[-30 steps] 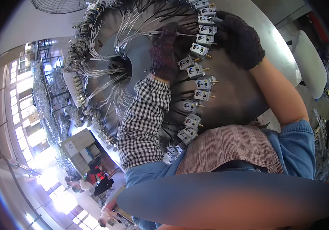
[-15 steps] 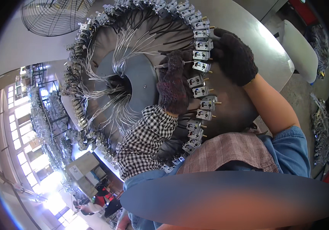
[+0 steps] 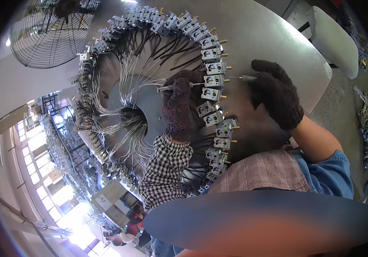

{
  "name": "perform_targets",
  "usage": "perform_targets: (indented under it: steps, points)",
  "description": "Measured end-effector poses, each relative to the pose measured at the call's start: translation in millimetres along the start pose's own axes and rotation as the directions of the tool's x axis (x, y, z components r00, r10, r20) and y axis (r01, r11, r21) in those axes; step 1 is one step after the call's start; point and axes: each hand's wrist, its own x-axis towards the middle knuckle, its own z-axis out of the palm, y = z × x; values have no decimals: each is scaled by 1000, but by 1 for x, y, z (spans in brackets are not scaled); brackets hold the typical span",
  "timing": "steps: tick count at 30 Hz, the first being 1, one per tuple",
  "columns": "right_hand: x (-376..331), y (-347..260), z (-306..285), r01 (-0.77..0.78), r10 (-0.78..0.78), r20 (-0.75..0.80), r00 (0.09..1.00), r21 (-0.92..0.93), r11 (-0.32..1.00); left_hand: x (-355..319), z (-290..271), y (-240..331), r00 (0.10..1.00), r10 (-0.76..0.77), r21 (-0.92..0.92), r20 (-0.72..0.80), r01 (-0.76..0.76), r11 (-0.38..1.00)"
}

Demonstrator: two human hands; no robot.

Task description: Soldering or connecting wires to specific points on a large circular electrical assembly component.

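A ring of small grey metal control units (image 3: 213,80) with brass shafts stands around a large round turntable. My left hand (image 3: 177,109), in a dark knitted glove, is inside the ring, its fingers closed round a slim metal rod-shaped tool (image 3: 166,88). The tool's thin end points at a unit on the ring's right side. Outside the ring, my right hand (image 3: 280,96), also gloved, grips a thin-tipped tool (image 3: 248,78) between thumb and fingers. Its tip points left toward the same unit's brass shaft, with a small gap between.
Black-sleeved leads and thin silvery wires (image 3: 126,124) run from the units to the turntable's grey hub (image 3: 151,107). A metal table (image 3: 252,30) lies beyond. A wire-cage fan (image 3: 49,36) stands far left, a pale chair (image 3: 333,43) far right. Another person (image 3: 124,237) is at the lower left.
My right hand has drawn away from the units to the right, and its thin-tipped tool now shows. My left hand still holds its rod. The whole view has shifted somewhat.
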Motion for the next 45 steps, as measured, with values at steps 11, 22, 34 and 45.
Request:
perform_targets:
  steps: [11,22,34,45]
  points:
    - [7,8,6,-61,60,89,994,8,998,1,-1,-1,999,8,-80,-45,-12,997]
    - [12,6,-2,-97,93,227,969,6,995,3,-5,1,998,-19,-95,-52,14,995]
    - [14,2,19,-109,110,31,993,-36,993,9,-14,-3,990,-76,-138,-117,59,989]
    - [12,9,10,-66,67,116,991,-16,998,5,-21,-6,984,-59,67,-170,72,995]
